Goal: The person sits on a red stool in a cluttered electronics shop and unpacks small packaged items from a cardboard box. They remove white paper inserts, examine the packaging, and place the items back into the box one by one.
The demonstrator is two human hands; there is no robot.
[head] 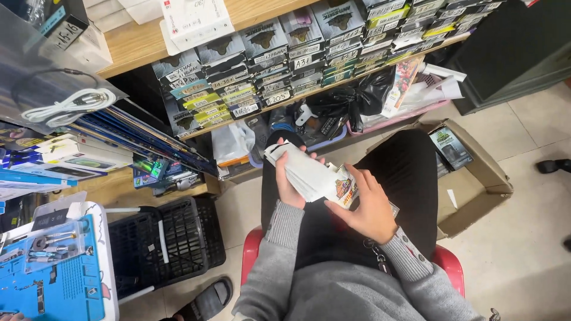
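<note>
I sit on a red stool (254,249) with a thick stack of flat white packets (306,172) over my lap. My left hand (286,184) grips the stack from below and behind, fingers wrapped over its top edge. My right hand (369,205) holds the stack's near end, thumb on the front packet, which carries a colourful picture label (345,189). Both sleeves are grey knit.
A wooden shelf (279,98) ahead carries rows of small labelled boxes. An open cardboard box (482,178) stands on the tiled floor at right. A black plastic crate (172,238) and a blue work mat with tools (53,273) are at left. A shoe (553,166) shows far right.
</note>
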